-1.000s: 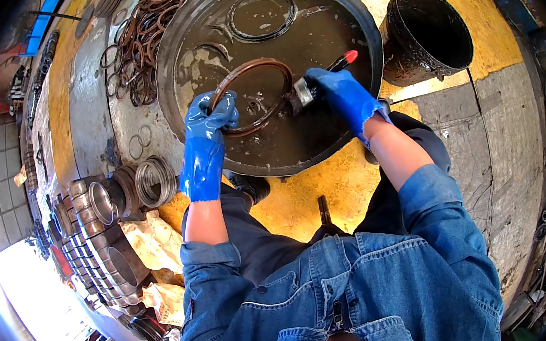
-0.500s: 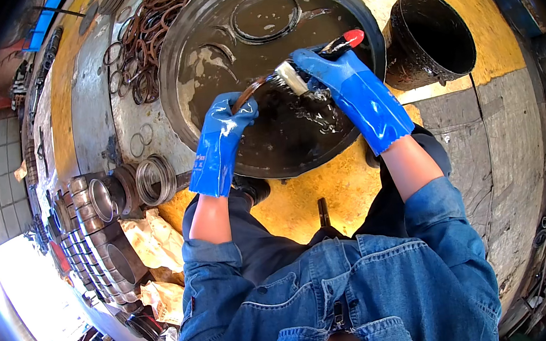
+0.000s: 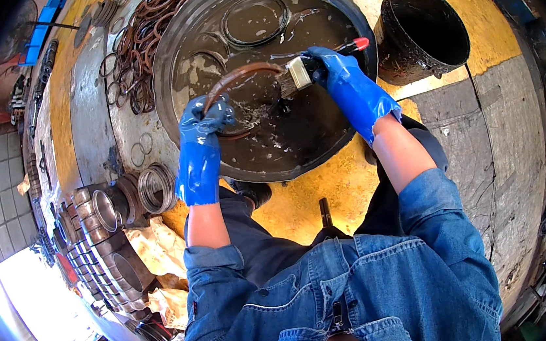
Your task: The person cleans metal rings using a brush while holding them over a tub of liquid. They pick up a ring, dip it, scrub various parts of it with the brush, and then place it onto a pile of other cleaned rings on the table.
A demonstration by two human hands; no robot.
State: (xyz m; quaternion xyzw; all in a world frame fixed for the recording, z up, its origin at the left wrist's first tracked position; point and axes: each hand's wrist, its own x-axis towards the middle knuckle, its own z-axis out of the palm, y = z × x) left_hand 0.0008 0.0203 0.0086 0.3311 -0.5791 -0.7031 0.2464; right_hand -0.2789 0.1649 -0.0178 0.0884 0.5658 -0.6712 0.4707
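Both hands wear wet blue rubber gloves over a wide round basin [image 3: 168, 105] of dark, murky liquid. My left hand [image 3: 206, 121] is closed round the left side of a brown ring [image 3: 242, 73], which is tilted above the liquid. In my right hand [image 3: 336, 75] is a paintbrush [image 3: 299, 74] with a red-tipped black handle. Its bristles are against or very near the ring's right side; the exact contact cannot be made out. Part of the ring's lower edge is hidden by the brush and the splashing liquid. Another, larger ring [image 3: 254, 20] lies in the liquid at the far side.
Right of the basin stands a black bucket [image 3: 423, 32]. A heap of rusty rings [image 3: 143, 48] lies to the left at the back. Nearer on the left are coiled metal rings [image 3: 156, 189], stacked metal cylinders [image 3: 89, 244] and crumpled brown paper [image 3: 157, 247].
My left hand has turned the ring, so its face now shows as a wide arc. The brush has moved slightly right and its bristles now point left along the ring.
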